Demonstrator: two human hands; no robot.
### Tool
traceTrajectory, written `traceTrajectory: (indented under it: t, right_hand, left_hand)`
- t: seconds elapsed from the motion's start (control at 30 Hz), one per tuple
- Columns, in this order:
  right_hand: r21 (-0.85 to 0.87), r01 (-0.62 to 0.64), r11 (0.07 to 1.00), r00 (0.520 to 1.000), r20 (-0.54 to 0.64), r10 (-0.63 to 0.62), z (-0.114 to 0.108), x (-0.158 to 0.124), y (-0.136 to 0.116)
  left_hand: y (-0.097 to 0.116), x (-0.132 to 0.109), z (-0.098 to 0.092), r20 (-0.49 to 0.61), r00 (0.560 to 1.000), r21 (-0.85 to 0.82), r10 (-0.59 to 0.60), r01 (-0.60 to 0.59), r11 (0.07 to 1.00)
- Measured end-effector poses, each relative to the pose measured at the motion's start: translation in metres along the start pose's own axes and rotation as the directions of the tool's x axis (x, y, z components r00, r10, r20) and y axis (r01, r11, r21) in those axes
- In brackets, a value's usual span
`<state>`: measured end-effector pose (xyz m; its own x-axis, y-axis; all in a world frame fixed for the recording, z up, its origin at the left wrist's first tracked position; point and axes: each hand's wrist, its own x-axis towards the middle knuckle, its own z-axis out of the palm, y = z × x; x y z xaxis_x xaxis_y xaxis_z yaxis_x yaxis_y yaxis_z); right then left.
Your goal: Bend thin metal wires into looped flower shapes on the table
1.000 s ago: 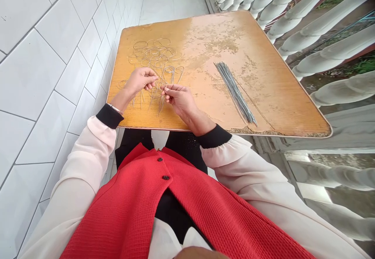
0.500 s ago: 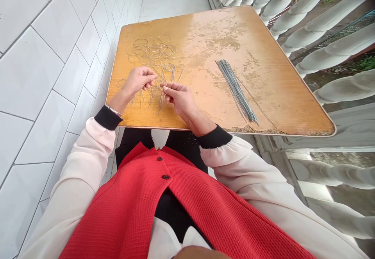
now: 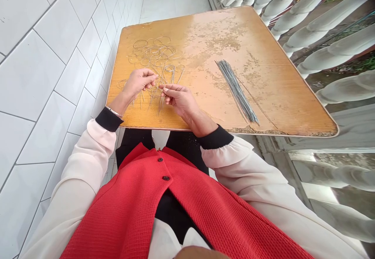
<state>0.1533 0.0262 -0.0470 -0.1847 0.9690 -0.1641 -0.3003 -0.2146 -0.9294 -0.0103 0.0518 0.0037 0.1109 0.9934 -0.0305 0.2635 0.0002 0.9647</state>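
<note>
The table (image 3: pixel 293 99), the largest item noted, stood before the person, its top worn and flaking across the right and centre. On its left part lay the heap (image 3: pixel 158 52), a tangle of thin wires bent into rings, some with straight tails pointing toward the near edge. To the right, well apart from it, the bundle (image 3: pixel 236 92) of straight grey wires lay slantwise, its strands close together. The left hand (image 3: pixel 143 81) was at the near side of the heap, thumb and fingers closed in a narrow pinch. The right hand (image 3: pixel 180 99) was just beside it, also narrowly pinched, fingertips pointing left. Between them, above the near part of the heap, was what appeared to be a wire (image 3: pixel 159 82); it was too fine against the heap for its ends to be traced. In my judgement the stock was very light and springy, stiff enough to keep a bend, smooth enough to roll under a loose grip and unlikely to break from ordinary handling. The best hold was judged to be a fingertip pinch close to the bend, with the second hand steadying the tail; rings in the heap were likely to snag.
</note>
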Motion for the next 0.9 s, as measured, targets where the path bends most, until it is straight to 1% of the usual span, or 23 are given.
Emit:
traceTrajectory:
  t: [0.1, 0.2, 0.3, 0.4, 0.5, 0.7, 0.8, 0.9]
  right_hand:
    - [0.029, 0.003, 1.0, 1.0, -0.007, -0.003, -0.001, 0.0, 0.0]
    - [0.048, 0.007, 0.999, 1.0, -0.022, -0.006, -0.001, 0.001, 0.0]
    - [0.024, 0.01, 1.0, 0.999, -0.036, -0.009, -0.002, 0.001, 0.0]
    - [-0.017, 0.019, 1.0, 0.999, -0.043, -0.02, -0.001, 0.001, 0.001]
    - [-0.008, 0.017, 1.0, 1.0, -0.024, -0.017, 0.0, 0.001, -0.001]
    - [0.016, -0.032, 0.999, 0.999, 0.001, 0.032, 0.003, 0.001, -0.004]
    - [0.019, -0.083, 0.996, 0.996, -0.017, 0.083, 0.005, 0.003, -0.006]
    - [0.019, -0.126, 0.992, 0.991, -0.044, 0.127, 0.006, 0.005, -0.007]
  left_hand:
    - [-0.004, -0.001, -0.002, -0.013, 1.0, -0.04, 0.0, -0.001, 0.999]
    - [-0.011, -0.004, -0.004, -0.013, 0.999, -0.104, -0.037, 0.035, 0.994]
    - [-0.014, -0.012, -0.003, 0.016, 0.996, -0.137, -0.083, 0.085, 0.987]
    - [-0.014, -0.018, -0.002, 0.063, 0.995, -0.146, -0.071, 0.079, 0.986]
    - [-0.016, -0.02, -0.002, 0.084, 0.994, -0.181, -0.063, 0.077, 0.98]
    - [-0.027, -0.016, -0.001, 0.076, 0.99, -0.262, -0.118, 0.134, 0.956]
    - [-0.031, -0.014, 0.001, 0.056, 0.988, -0.255, -0.147, 0.157, 0.954]
    - [-0.033, -0.013, 0.003, 0.021, 0.991, -0.24, -0.135, 0.136, 0.961]
